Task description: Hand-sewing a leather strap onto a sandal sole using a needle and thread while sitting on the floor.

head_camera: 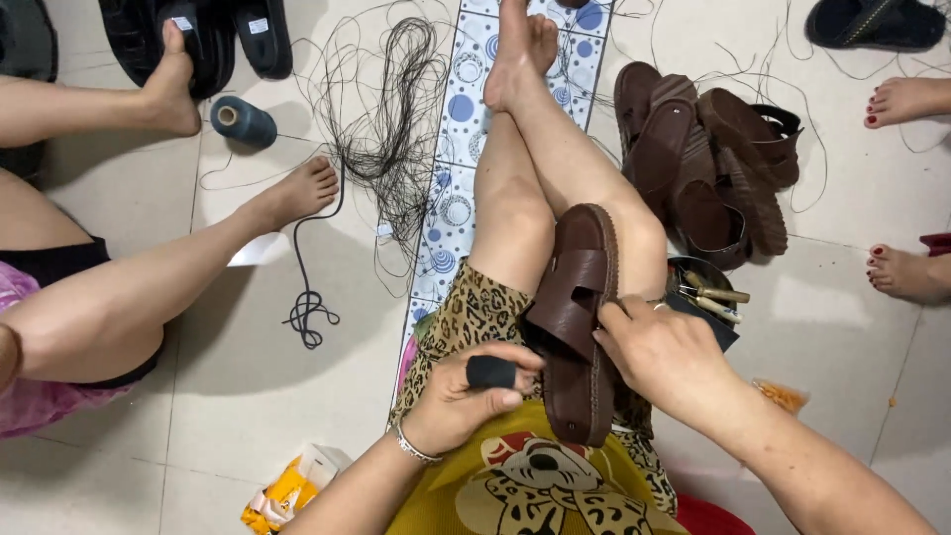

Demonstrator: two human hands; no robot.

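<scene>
A brown leather sandal point(580, 317) rests lengthwise on my thigh, sole edge to the right. My right hand point(666, 355) grips its right edge near the middle. My left hand point(474, 391) is closed at the sandal's left side, pinching near the strap, with a black sleeve on the thumb point(491, 372). Whether it holds a needle or thread I cannot tell.
A pile of brown sandals point(708, 159) lies to the right, with a bowl of tools point(708, 292) below it. Tangled black thread point(391, 129) and a dark spool point(243, 121) lie on the tiled floor. Other people's legs point(149, 277) and feet point(903, 272) flank both sides.
</scene>
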